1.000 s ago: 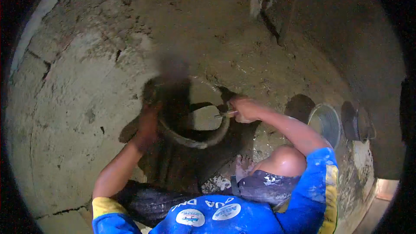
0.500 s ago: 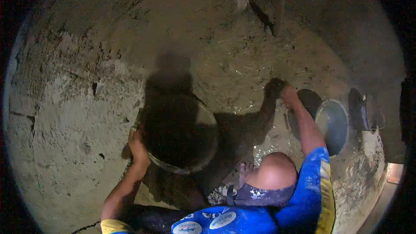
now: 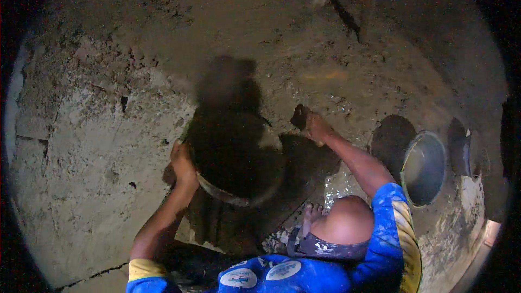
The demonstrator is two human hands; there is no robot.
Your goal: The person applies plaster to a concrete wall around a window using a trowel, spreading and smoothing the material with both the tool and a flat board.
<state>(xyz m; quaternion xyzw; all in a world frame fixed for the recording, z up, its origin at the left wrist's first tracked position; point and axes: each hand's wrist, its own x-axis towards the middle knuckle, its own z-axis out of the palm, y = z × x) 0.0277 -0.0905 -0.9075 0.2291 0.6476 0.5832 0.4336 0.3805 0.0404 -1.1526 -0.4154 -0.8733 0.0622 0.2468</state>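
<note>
A wide round basin, its inside in deep shadow, sits in front of me and left of the middle. My left hand is closed on its left rim, fingers partly hidden behind the edge. To the basin's upper right, my right hand is above the wet, muddy ground, its fingers curled. A dark patch shows at its fingertips. Whether this is a small tool, a lump or a shadow, I cannot tell.
A grey bucket stands to the right beyond my forearm, light liquid seeming to lie inside. My bent knee and bare foot are close to the basin's right. Rough, pitted grey plaster spreads along the left side.
My right hand has swung left, away from the bucket and towards the basin. My left hand stays on the basin's rim. The whole view has shifted slightly.
</note>
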